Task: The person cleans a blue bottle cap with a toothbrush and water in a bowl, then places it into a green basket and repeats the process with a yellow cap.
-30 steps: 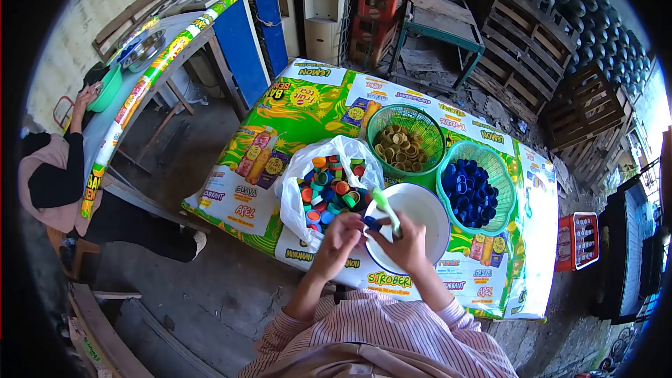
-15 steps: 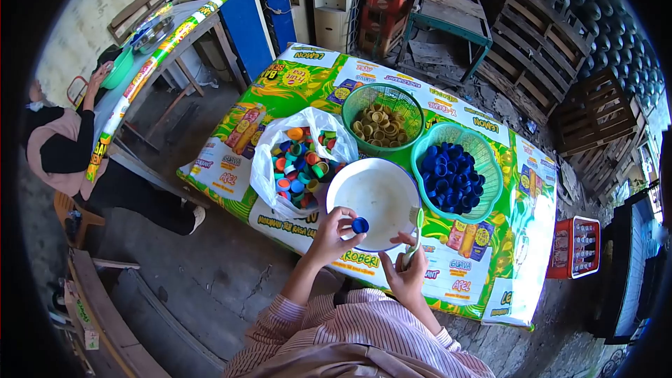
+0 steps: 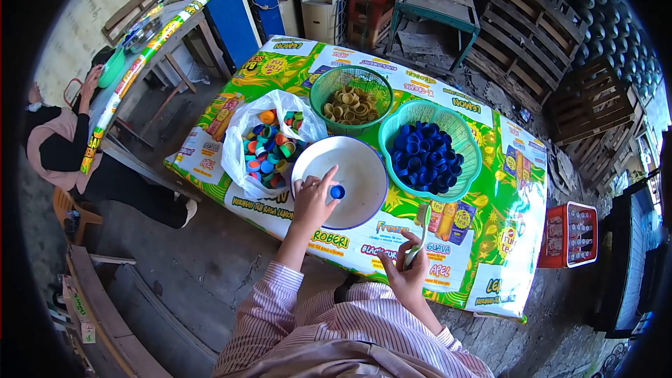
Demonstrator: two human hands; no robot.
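My left hand [image 3: 313, 199] is over the near left rim of a white bowl [image 3: 364, 175], thumb and index finger spread apart. A blue cap [image 3: 337, 192] shows just beyond the fingertips, within the bowl's outline. My right hand [image 3: 408, 271] grips a green and white brush [image 3: 421, 229], bristles up, near the table's front edge. Left of the bowl, a plastic bag [image 3: 241, 136] holds mixed coloured caps [image 3: 267, 166]. Behind it, a green basket [image 3: 386, 91] holds yellowish caps [image 3: 350, 105]. Blue caps [image 3: 425, 157] fill the light green basket [image 3: 476, 161] at the right.
A patterned cover lies over the table [image 3: 276, 224]. Another person [image 3: 59, 136] is at a side table on the left, a hand at a green basin [image 3: 112, 68]. A red crate [image 3: 568, 234] stands right of the table; wooden pallets [image 3: 528, 31] lean behind.
My left hand has moved over the bowl and its fingers have opened from around the blue cap. The view has shifted, so the table's contents appear further left.
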